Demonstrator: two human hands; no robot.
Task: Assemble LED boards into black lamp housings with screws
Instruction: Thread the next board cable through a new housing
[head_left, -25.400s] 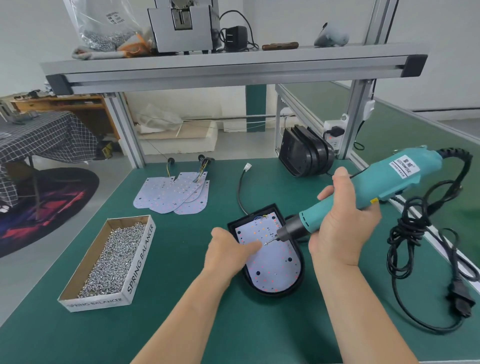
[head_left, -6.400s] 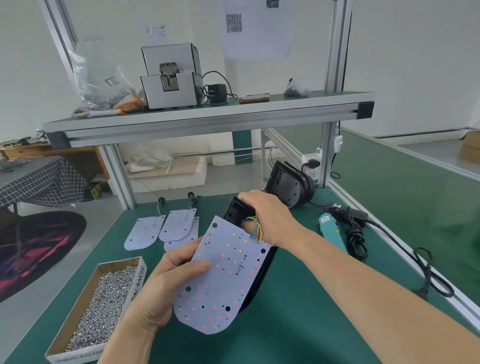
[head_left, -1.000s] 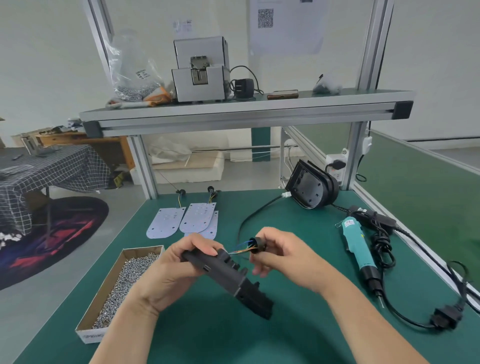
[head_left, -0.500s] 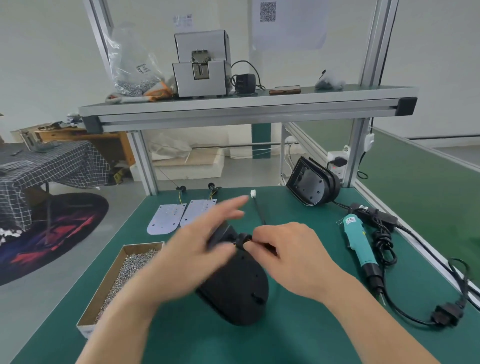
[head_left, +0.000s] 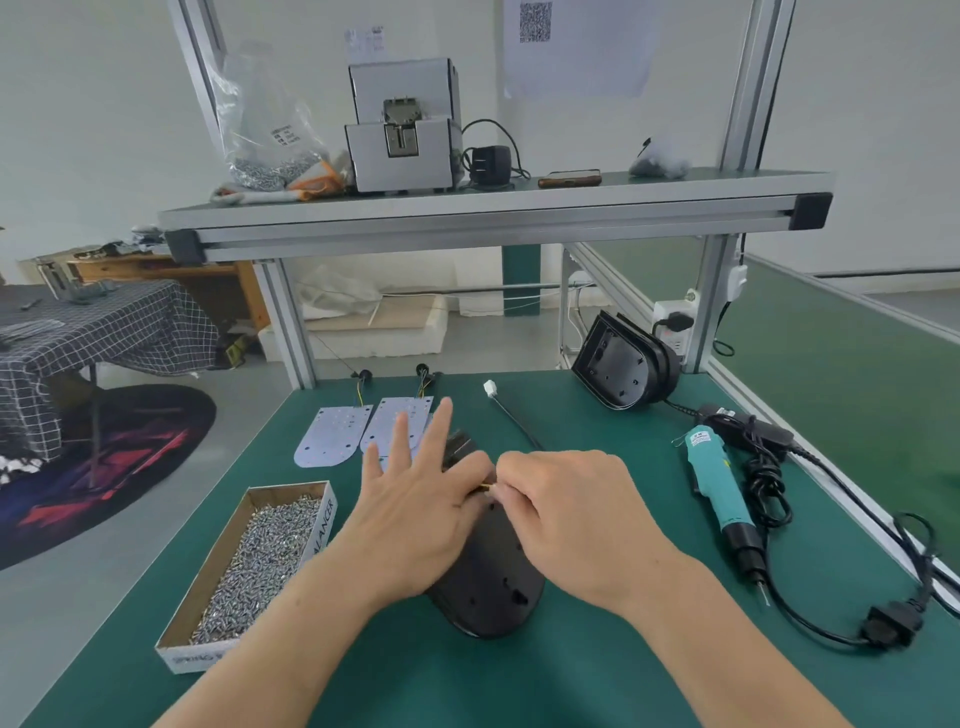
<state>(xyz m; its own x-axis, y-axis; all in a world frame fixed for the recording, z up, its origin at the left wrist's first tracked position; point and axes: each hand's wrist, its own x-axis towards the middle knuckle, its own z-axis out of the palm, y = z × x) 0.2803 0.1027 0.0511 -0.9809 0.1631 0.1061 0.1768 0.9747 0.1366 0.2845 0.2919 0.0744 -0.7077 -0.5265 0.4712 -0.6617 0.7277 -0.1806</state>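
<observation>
A black lamp housing (head_left: 491, 587) lies back-side up on the green mat in front of me. My left hand (head_left: 415, 509) lies flat across its left half with straight, spread fingers. My right hand (head_left: 566, 514) pinches thin coloured wires (head_left: 485, 487) at the housing's top, fingers curled. A black cable with a white plug (head_left: 490, 387) runs away from the housing. Loose LED boards (head_left: 363, 431) lie beyond my left hand. A stack of empty housings (head_left: 621, 371) leans at the back right. The teal electric screwdriver (head_left: 719, 488) lies to the right.
An open cardboard box of screws (head_left: 254, 561) sits at the left. The screwdriver's black cord (head_left: 831, 623) loops along the right edge of the green bench (head_left: 597, 675). An aluminium shelf (head_left: 493, 218) spans overhead with a screw feeder machine (head_left: 402, 130) on it.
The housing was turned from on edge to lying back-up on the mat. My left hand has settled flat on it, and my right hand stays at the wires by its top.
</observation>
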